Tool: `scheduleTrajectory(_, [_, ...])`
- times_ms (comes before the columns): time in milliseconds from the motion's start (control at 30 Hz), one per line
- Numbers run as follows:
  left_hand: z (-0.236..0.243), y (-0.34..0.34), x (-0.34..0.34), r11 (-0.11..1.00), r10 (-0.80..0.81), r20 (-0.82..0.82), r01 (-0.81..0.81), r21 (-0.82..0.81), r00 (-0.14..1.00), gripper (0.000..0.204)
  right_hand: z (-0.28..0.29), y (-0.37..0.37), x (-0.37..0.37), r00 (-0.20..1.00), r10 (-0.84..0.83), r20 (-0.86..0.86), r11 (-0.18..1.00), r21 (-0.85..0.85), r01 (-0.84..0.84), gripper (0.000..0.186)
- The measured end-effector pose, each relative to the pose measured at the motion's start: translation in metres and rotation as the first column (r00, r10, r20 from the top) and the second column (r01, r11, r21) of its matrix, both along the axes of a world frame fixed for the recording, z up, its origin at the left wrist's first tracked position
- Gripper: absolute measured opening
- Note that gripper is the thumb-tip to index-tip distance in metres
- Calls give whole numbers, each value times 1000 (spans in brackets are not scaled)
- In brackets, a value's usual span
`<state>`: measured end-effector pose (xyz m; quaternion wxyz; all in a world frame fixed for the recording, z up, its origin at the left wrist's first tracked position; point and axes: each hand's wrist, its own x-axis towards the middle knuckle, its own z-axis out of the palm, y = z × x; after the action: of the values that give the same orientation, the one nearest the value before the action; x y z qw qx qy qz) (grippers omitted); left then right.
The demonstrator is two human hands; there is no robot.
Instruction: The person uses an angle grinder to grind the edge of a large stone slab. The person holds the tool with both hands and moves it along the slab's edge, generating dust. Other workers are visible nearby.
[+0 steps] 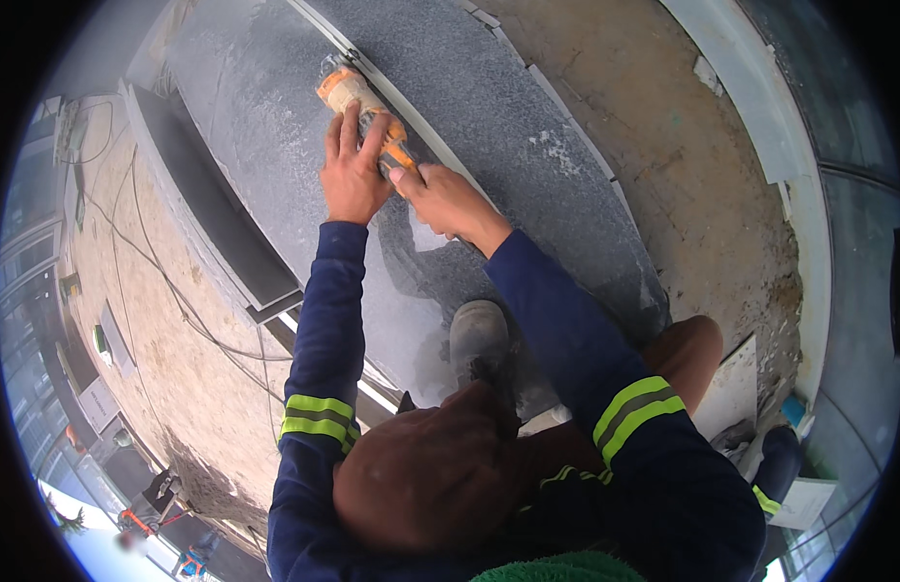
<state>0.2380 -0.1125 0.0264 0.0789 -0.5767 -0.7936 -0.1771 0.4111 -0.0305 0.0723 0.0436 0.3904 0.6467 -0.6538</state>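
My left hand (355, 177) is wrapped over the body of a dusty orange power tool (348, 92), apparently an angle grinder. My right hand (448, 204) grips its rear handle, lower and to the right. The tool's head lies along a long pale straight bar (416, 126) on a speckled dark grey stone slab (527, 145); whether it touches the bar I cannot tell. Hazy pale dust covers part of the slab's far left. My boot (477, 339) rests on the slab below my hands.
A dark recessed channel (207, 194) runs along the left, beside a pale floor with cables (193, 315). Dirty concrete (663, 116) borders the slab at right, beside a curved ledge (811, 291). Another person's leg (780, 461) is at lower right; distant workers (154, 500) are at lower left.
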Motion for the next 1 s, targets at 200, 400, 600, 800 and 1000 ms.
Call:
scheduleTrajectory(200, [0,-2,2,1000,-13,1,13,17,1000,78,-8,-4,2,1000,-17,-13,999,30,17,66])
scheduleTrajectory(400, [-12,6,-15,1000,-15,5,15,27,1000,79,-8,6,-14,1000,17,2,1000,1,-17,65])
scheduleTrajectory(600, [-11,17,-23,1000,-7,14,7,-9,1000,80,-6,19,-23,1000,12,-17,1000,-25,-13,65])
scheduleTrajectory(800, [-9,9,-13,1000,-10,14,10,14,1000,80,-3,11,-13,1000,13,-9,1000,-27,-13,64])
scheduleTrajectory(1000, [-2,-5,4,999,18,5,-18,-30,1000,79,2,-3,3,1000,18,11,1000,0,-18,65])
